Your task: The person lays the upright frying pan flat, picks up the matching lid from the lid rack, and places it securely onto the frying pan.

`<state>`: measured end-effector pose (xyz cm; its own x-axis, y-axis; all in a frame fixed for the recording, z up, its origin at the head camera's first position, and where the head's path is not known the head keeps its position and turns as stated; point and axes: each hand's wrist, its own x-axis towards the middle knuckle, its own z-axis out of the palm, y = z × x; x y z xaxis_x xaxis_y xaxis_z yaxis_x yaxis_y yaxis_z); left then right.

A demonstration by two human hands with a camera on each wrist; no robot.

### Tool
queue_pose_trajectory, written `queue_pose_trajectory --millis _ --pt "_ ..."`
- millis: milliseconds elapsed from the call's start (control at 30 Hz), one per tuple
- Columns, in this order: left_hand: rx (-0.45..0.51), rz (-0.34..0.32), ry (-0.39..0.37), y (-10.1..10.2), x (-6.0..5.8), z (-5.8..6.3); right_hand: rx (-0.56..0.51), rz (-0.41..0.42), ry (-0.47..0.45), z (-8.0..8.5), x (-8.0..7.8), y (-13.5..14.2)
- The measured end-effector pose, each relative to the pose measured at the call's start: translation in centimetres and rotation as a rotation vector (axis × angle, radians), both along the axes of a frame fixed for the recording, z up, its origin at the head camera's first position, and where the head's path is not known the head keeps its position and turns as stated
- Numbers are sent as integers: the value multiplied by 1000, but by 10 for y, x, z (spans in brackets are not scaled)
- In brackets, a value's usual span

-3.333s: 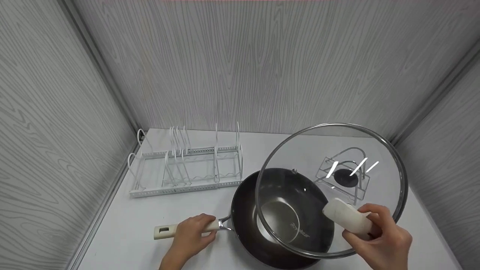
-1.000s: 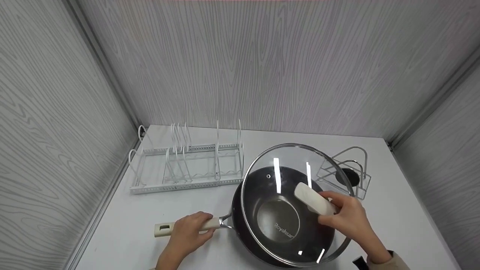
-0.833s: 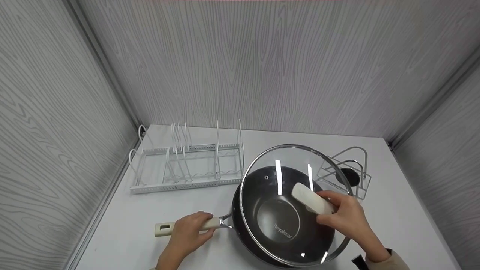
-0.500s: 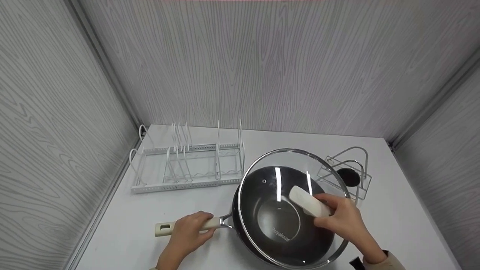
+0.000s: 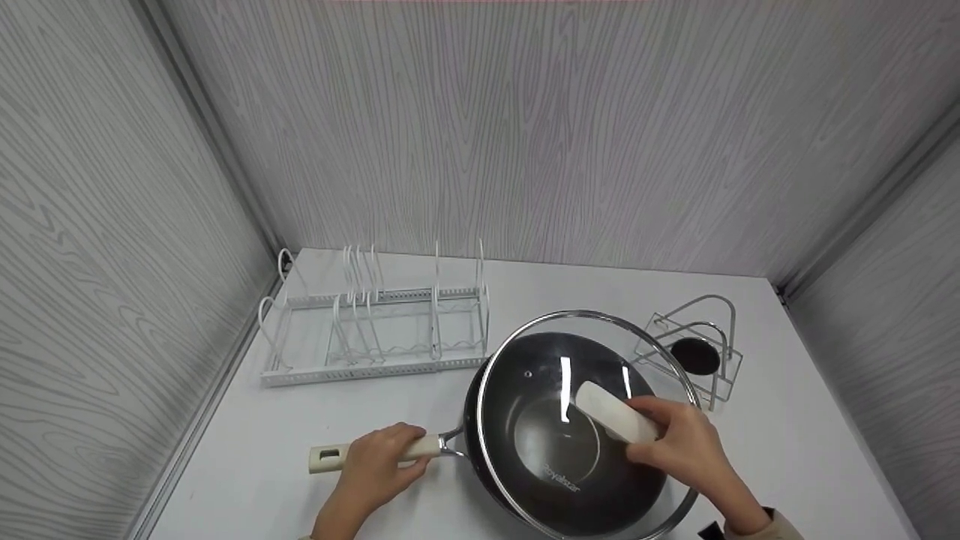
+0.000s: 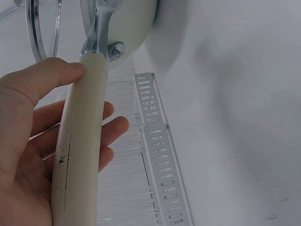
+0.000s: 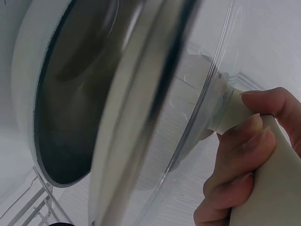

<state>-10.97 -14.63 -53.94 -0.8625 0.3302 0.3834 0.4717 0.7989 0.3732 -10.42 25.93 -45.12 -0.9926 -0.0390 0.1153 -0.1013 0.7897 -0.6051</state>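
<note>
A dark-lined frying pan (image 5: 487, 450) with a cream handle (image 6: 84, 136) stands on the white table. My left hand (image 5: 381, 461) grips that handle; in the left wrist view the thumb lies along one side and the fingers wrap round the other. Over the pan is a round glass lid (image 5: 517, 341) with a metal rim. Its cream knob (image 5: 619, 412) is held between the thumb and fingers of my right hand (image 5: 679, 439). In the right wrist view the lid (image 7: 136, 113) is apart from the pan (image 7: 23, 80), with a gap between their rims.
A white wire rack (image 5: 382, 367) with upright loops stands at the back left of the table (image 5: 247, 450). Behind the pan on the right is a small wire stand (image 5: 727, 322) with a dark round piece (image 5: 695, 355). Grey wood-grain walls (image 5: 480, 135) enclose the table on three sides.
My right hand has brought the lid left from the right side to over the pan, then lowered it nearer. My left hand has stayed on the pan handle.
</note>
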Motion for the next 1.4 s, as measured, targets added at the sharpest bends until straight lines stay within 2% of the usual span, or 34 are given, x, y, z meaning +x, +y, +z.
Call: queue_pose_trajectory --millis 667,800,1400 --pt "-1 -8 45 -1 0 -1 15 0 -60 0 1 -2" --pt "-2 -4 35 -1 1 -1 14 -4 -80 -1 3 -3" --pt "-8 -6 35 -2 0 -1 26 46 -103 -4 3 -5"
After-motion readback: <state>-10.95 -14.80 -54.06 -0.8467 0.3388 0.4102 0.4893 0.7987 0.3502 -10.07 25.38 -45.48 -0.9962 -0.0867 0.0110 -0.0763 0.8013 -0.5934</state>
